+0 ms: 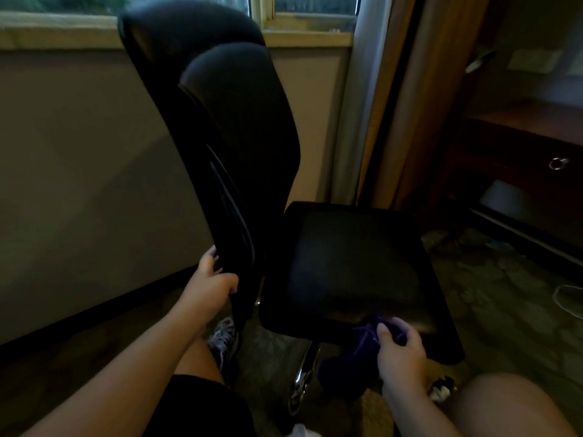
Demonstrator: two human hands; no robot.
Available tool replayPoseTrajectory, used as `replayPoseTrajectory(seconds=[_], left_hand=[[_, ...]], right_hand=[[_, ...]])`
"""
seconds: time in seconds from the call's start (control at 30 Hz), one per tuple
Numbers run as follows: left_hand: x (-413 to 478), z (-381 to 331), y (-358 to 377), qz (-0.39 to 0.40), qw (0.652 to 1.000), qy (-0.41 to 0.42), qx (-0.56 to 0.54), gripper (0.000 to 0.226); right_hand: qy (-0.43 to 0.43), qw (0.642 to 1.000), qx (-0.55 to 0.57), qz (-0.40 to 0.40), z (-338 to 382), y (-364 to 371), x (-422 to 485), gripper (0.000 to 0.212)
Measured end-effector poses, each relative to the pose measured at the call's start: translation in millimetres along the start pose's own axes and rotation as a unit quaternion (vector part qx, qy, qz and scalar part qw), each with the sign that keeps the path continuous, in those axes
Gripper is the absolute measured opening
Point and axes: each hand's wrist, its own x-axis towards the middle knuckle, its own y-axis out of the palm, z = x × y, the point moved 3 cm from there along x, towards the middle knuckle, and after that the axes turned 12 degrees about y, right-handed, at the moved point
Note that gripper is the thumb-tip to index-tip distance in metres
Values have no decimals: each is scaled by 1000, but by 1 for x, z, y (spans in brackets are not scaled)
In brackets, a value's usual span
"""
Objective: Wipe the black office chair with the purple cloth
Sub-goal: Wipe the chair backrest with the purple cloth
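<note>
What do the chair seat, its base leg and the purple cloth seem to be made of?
Chair seat: matte black fabric or mesh, probably; it shows only a faint sheen. Base leg: polished, chrome-like metal, with bright reflections. Purple cloth: soft textile, bunched in folds in the right hand; weave too blurred to tell.

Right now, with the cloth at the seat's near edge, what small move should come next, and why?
Probably slide the purple cloth forward across the seat. The right hand grips it at the seat's near edge, most of the cloth hanging off, while the left hand grips the backrest edge, steadying it.
</note>
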Motion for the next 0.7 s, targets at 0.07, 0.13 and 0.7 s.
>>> replayPoseTrajectory(seconds=[0.07, 0.13, 0.7], left_hand=[[-7, -2, -2, 26, 1000, -16, 8, 94], [-12, -8, -4, 42, 999, -18, 28, 81], [-38, -322, 21, -138, 859, 445, 212, 80]], right_hand=[[-9, 1000, 15, 17, 4, 3, -16, 41], [-20, 999, 21, 38, 8, 5, -30, 43], [-369, 869, 62, 325, 176, 40, -230, 10]])
